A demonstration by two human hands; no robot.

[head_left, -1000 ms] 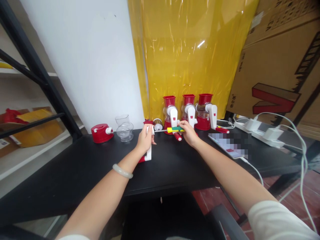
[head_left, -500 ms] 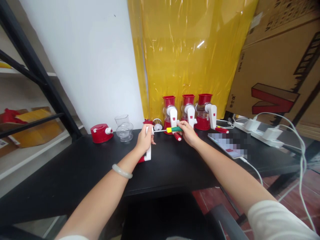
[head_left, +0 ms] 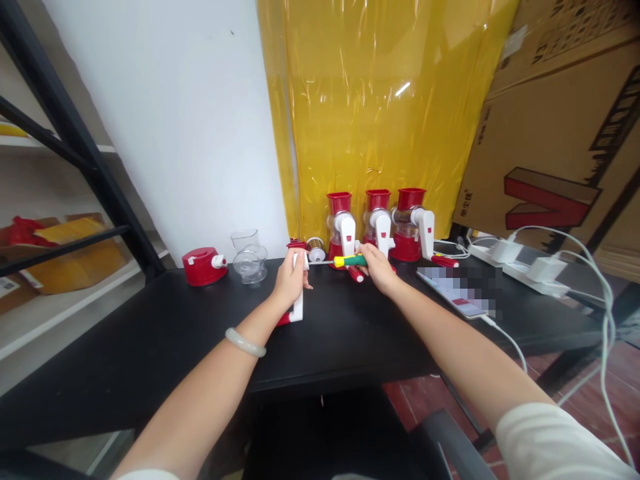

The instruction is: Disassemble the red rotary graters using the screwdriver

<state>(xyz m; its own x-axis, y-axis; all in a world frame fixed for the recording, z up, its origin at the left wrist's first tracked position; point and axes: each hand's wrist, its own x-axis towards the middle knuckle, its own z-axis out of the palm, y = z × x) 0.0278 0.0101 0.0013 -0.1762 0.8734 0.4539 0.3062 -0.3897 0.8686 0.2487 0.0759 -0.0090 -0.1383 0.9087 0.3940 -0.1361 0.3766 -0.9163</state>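
Only the head view to go on from my end, so here it is: I've got the left hand wrapped round a white crank, upright just above the black table or touching it, can't tell which, with its red grip down at the bottom. The right hand has a screwdriver, fingers closed in around the green end of the handle, so neither hand is wide. The shaft runs sideways to the top of the crank, but I can't see whether the tip is actually seated in anything. What's changed in the last second is tiny: the right fingers have shifted their hold on the handle, while the left hand and the crank have pretty much stayed put. I'd read that as the driver being worked at the same spot, crank held steady, nothing slipping. Behind the hands there's a metal drum lying on its side, and three assembled graters to the right of it. Off to the left sit a red base and a clear plastic housing, just apart. A phone lies near the right forearm, cable plugged in.
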